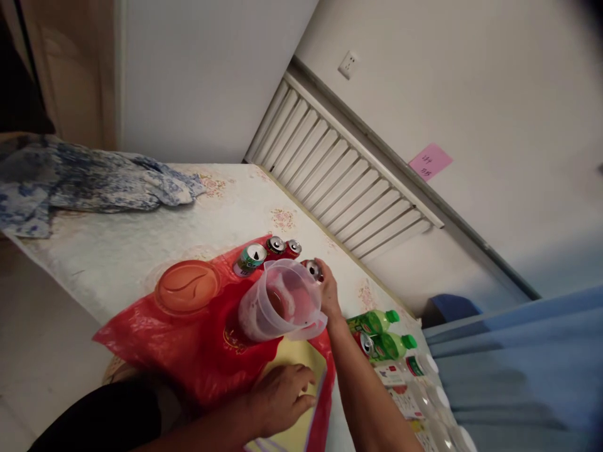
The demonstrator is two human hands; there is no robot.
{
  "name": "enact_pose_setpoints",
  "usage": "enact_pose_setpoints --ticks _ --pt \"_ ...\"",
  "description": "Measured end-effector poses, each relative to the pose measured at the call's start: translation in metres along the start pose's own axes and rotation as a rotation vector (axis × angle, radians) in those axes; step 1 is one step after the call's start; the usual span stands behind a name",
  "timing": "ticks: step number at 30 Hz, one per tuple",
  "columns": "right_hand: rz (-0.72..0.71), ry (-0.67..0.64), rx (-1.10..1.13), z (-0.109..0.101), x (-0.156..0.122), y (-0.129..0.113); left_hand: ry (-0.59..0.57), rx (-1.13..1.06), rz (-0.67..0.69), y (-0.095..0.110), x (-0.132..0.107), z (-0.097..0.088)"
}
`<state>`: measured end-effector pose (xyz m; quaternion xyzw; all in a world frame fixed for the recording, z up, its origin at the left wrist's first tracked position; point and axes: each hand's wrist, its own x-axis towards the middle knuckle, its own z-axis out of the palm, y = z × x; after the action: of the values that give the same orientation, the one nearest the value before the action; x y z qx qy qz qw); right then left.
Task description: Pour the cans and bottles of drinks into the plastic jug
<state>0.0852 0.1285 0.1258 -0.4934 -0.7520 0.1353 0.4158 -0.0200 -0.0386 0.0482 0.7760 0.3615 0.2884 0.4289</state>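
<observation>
My right hand [327,290] reaches past a clear plastic jug [282,304] and closes its fingers on a red drink can [311,270] behind the jug's rim. The jug stands on a red plastic bag [188,342] spread over the table. My left hand [280,398] lies near the table's front, fingers loosely curled, pressing on the bag and a yellow sheet [294,361]. Three more cans stand in a row behind the jug: a green one [252,257] and two red ones [276,246] [293,248].
An orange round lid [187,287] rests on the bag at left. Green-capped bottles [377,321] and clear white-capped bottles [424,389] lie to the right. A blue patterned cloth [85,185] is heaped at the table's far end. A white radiator [343,179] runs along the wall.
</observation>
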Motion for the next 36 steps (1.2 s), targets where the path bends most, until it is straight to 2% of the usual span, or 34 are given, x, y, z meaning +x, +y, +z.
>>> enact_pose_setpoints --ticks 3,8,11,13,18,24,27,30,33,36 --pt "0.065 0.067 -0.129 -0.04 -0.022 0.001 0.045 -0.029 -0.034 -0.002 0.0 0.004" --pt "0.179 0.066 -0.162 -0.101 -0.083 -0.014 0.193 -0.109 -0.065 -0.007 -0.002 0.015" --pt "0.233 0.032 -0.15 -0.122 -0.122 -0.027 0.254 -0.145 -0.034 -0.009 -0.005 0.018" --pt "0.249 -0.023 -0.131 -0.127 -0.146 -0.036 0.253 -0.158 -0.007 -0.008 -0.007 0.017" --pt "0.251 -0.105 -0.095 -0.117 -0.18 -0.059 0.179 -0.307 0.111 -0.001 -0.014 0.008" --pt "0.266 -0.139 0.02 -0.1 -0.182 -0.081 0.153 -0.425 0.124 0.012 -0.02 -0.016" --pt "0.334 -0.19 0.239 -0.1 -0.174 -0.076 0.098 -0.464 0.102 0.015 -0.025 -0.029" --pt "0.367 -0.115 0.426 -0.097 -0.161 -0.061 0.003 -0.482 0.07 0.012 -0.03 -0.038" --pt "0.37 -0.005 0.474 -0.082 -0.147 -0.045 -0.076 -0.489 0.001 0.006 -0.036 -0.044" --pt "0.362 -0.013 0.519 -0.058 -0.133 -0.039 -0.122 -0.484 -0.053 -0.001 -0.041 -0.05"
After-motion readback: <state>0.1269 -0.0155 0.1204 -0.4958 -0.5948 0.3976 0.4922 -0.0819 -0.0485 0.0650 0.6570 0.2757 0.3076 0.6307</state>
